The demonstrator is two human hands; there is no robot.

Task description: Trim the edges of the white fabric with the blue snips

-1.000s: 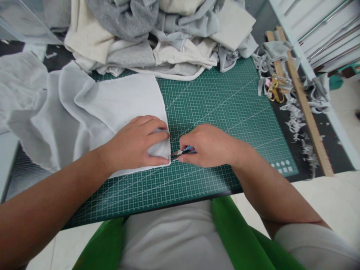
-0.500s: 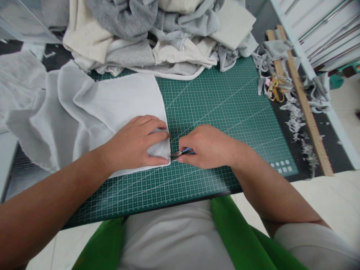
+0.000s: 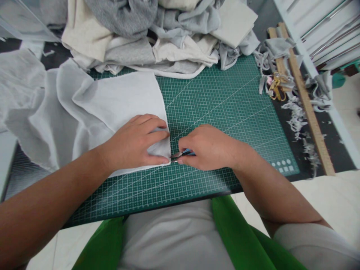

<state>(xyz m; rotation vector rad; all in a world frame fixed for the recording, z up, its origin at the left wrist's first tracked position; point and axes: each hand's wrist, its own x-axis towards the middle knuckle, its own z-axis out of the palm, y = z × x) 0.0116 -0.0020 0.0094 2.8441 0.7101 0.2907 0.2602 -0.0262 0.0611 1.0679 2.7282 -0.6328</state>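
Far side of your worktop: a heap of grey and cream clothes (image 3: 157, 33) spills onto the far edge of the green cutting mat (image 3: 225, 101). To the right, off the mat, two wooden rulers (image 3: 309, 108) lie along the worktop edge with grey fabric scraps (image 3: 298, 120) strewn over and beside them, and gold-handled scissors (image 3: 277, 88) sit among the scraps. All of that is well apart from your hands; the mat to the right of the white fabric (image 3: 123, 101) is bare, nothing between you and the cut.

Versus one second ago: hands and fabric sit in practically the same spot. The view has tipped slightly, so the pile and rulers sit a touch higher. Your right thumb has curled in a little closer over the snips.

White fabric lies flat on the left half of the mat, its right edge running far to near, rest bunched off to the left. Your left hand (image 3: 137, 142) is palm down on the near right corner of it, fingers loosely spread and pressing, fingertips at the edge. Your right hand (image 3: 208, 148) is curled tight around small blue-handled snips (image 3: 181, 153), pinched between thumb and fingers; the blades point left and meet the fabric edge just beside your left fingertips. Can't tell whether the blades are apart or together.
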